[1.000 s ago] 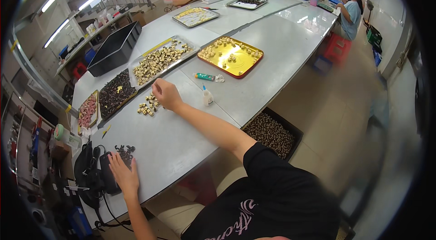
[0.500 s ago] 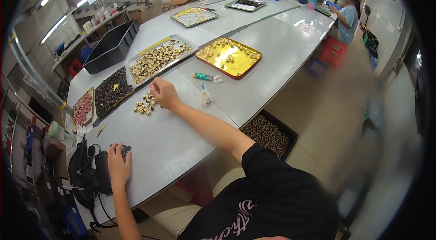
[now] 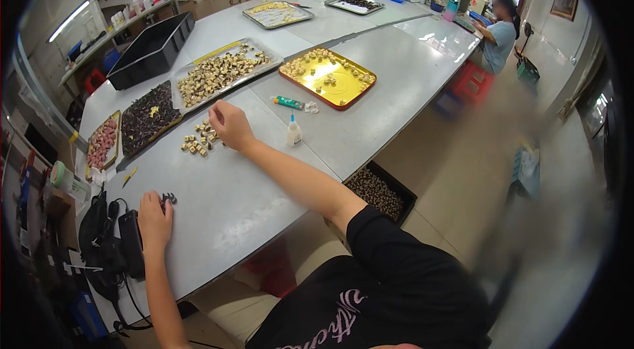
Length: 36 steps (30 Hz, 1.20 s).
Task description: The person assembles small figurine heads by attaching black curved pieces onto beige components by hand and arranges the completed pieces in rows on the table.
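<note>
My right hand is over the near side of a small loose pile of gold-and-black cube-shaped pieces. Its fingertips are pinched together, and whatever they may hold is hidden. To the lower left, my left hand lies on the table with its fingers stretched out. Beside its fingertips are some small dark pieces, partly covered by the hand. A tray of many similar cube pieces lies just beyond the loose pile. Right of my right hand stands a small white glue bottle with a blue tip.
A gold tray with scattered pieces and a green tube lie farther right. At left are a tray of dark strips, a tray of pink pieces, a black bin and a black power adapter. Co-workers sit across the table.
The whole view has shifted a little, so the table and trays appear farther left and higher. My right hand remains by the loose pile and my left by the dark pieces.
</note>
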Tool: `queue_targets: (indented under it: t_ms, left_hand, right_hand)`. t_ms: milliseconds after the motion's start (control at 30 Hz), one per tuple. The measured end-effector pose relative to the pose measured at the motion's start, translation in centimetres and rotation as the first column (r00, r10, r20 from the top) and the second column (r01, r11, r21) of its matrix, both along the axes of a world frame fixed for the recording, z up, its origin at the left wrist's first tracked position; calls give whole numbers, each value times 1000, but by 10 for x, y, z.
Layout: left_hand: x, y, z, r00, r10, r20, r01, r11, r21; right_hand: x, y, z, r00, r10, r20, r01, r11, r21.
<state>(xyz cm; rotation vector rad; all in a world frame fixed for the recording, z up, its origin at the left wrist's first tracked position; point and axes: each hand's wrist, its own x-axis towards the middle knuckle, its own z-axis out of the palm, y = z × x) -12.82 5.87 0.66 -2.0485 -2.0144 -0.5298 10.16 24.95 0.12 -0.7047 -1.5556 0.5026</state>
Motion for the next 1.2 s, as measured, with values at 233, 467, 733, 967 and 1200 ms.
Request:
queue_targets:
  t_ms: [233, 467, 733, 967, 1200]
  left_hand:
    - [-3, 0, 1, 990, 93, 102, -85, 993, -85]
    - [7, -2, 4, 999, -1, 41, 0, 1000, 16]
    - [6, 1, -1, 996, 37, 80, -34, 999, -41]
    - [0, 1, -2, 996, 36, 83, -33, 999, -37]
    - [1, 2, 6, 977, 5, 213, -27, 995, 99]
  right_hand:
    - [-3, -3, 2, 1000, 13, 16, -13, 1000, 4]
    - [0, -3, 2, 1000, 17, 0, -17, 1000, 1]
    - [-1, -2, 0, 1000, 14, 17, -14, 1000, 5]
    - [-3, -1, 2, 1000, 3, 15, -3, 1000, 23]
    - [0, -1, -3, 999, 4, 35, -4, 1000, 22]
